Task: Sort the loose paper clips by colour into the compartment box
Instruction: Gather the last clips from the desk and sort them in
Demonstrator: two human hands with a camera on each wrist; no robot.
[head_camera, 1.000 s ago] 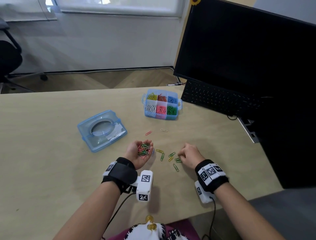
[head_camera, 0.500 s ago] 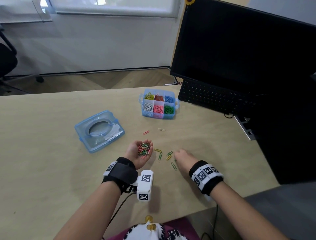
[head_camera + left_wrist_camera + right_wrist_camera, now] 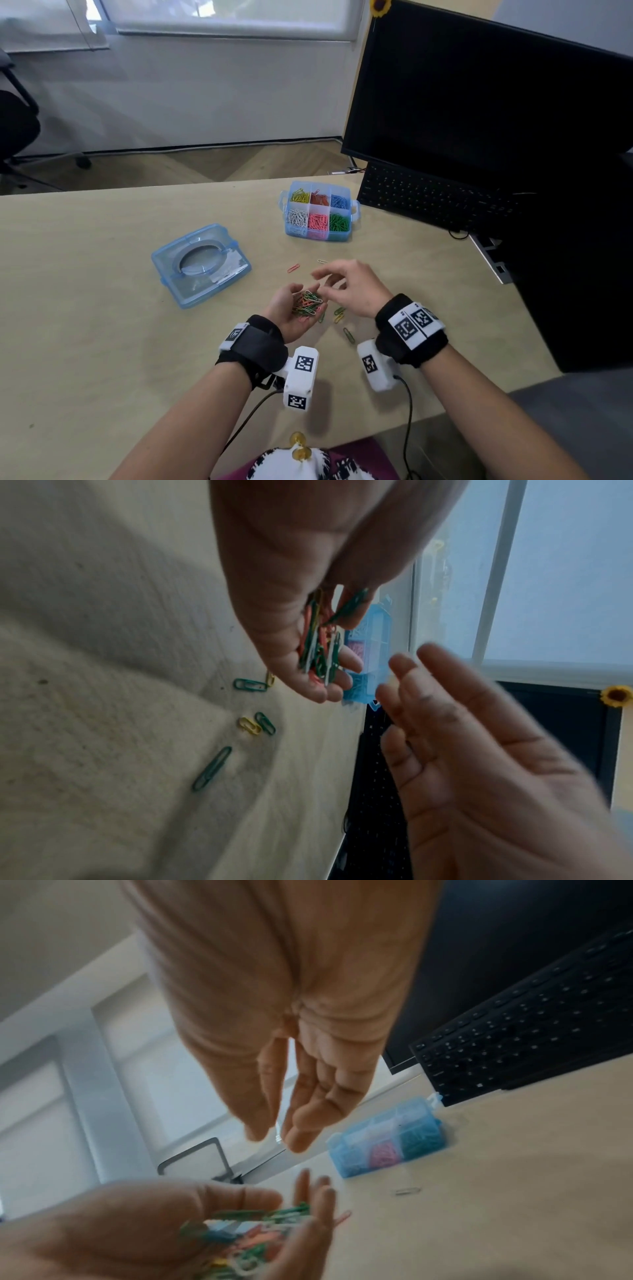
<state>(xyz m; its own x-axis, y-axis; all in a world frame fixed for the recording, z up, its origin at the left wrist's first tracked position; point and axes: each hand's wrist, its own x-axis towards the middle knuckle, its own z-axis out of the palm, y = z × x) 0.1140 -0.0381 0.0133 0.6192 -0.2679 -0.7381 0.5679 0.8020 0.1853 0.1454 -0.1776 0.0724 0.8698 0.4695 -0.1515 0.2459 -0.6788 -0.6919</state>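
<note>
Two hands: both are raised over the desk [image 3: 102,308], near each other.
Left hand [image 3: 291,313]: it is turned palm up and cupped, and a mixed heap of paper clips [image 3: 307,303] in green, orange, white and yellow is held in the hollow of the palm.
Right hand [image 3: 352,286]: it is held just above the left hand's fingertips with fingers [image 3: 301,1123] loosely extended and thumb close to them; nothing is seen between them.
Loose clips: three green ones and a yellow one [image 3: 250,725] are left on the desk beneath the hands; a red clip [image 3: 293,268] and a pale clip [image 3: 407,1191] are seen farther out, towards the box.
Compartment box [image 3: 320,236]: it is set open beside the keyboard [image 3: 435,198], with six colour-sorted compartments.
Lid [image 3: 200,265]: it is laid flat, left of the hands.
</note>
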